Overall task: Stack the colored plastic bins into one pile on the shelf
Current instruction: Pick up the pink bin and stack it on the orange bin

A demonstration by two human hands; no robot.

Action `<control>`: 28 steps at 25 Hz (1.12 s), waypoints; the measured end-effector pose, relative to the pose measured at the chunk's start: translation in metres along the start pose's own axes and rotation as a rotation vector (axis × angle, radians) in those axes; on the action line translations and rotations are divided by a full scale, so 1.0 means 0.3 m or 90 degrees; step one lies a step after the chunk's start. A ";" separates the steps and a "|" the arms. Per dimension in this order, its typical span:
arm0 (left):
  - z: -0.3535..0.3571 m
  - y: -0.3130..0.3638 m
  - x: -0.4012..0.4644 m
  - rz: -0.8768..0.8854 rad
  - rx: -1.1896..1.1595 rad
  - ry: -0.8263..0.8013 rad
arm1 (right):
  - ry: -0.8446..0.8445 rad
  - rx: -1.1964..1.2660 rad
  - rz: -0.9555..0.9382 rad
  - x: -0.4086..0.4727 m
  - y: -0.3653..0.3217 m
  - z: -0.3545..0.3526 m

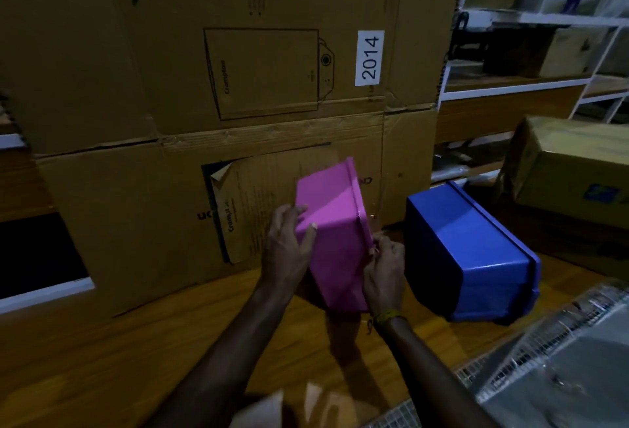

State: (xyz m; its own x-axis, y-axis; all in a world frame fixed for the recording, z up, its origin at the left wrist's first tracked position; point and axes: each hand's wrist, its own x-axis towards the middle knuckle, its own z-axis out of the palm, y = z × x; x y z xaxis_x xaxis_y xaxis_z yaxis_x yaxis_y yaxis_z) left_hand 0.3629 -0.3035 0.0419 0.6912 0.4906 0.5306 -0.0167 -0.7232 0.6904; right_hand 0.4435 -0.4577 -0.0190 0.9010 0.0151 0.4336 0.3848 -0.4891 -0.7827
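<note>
Gripping the pink bin (332,237) from both sides, the person has it lifted just off the wooden shelf (170,335). The left hand (287,250) wraps round its closed base end at about nine o'clock, thumb on the lit face. The right hand (384,269) pinches the rim at three o'clock. The pink bin is tipped on its side, its long axis running from six up toward twelve, its base turned to the left and its open mouth toward three o'clock, straight at the blue bin (473,257). That one lies just beside it on the shelf, also toppled, its long axis slanting from ten o'clock down to four, rim at the right.

As I judge it, nothing is nested yet; both bins remain apart, so the stacking itself is all ahead. Big cardboard boxes (238,70) stand behind.
</note>
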 end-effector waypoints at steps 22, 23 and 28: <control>-0.327 -0.111 -0.333 -0.458 -0.049 -0.015 | -0.162 0.274 0.161 -0.385 0.049 -0.048; -0.356 -0.138 -0.363 -0.470 -0.046 -0.021 | -0.194 0.282 0.164 -0.411 0.041 -0.035; -0.556 -0.230 -0.537 -0.505 -0.055 -0.005 | -0.302 0.352 0.215 -0.592 -0.069 0.015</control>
State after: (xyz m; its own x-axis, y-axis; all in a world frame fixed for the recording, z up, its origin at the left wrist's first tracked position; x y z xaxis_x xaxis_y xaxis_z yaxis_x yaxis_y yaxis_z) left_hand 0.1321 -0.2516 -0.0092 0.5249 0.8400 -0.1378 0.4267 -0.1196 0.8965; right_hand 0.2765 -0.4464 -0.0819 0.9276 0.3736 -0.0052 0.0078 -0.0331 -0.9994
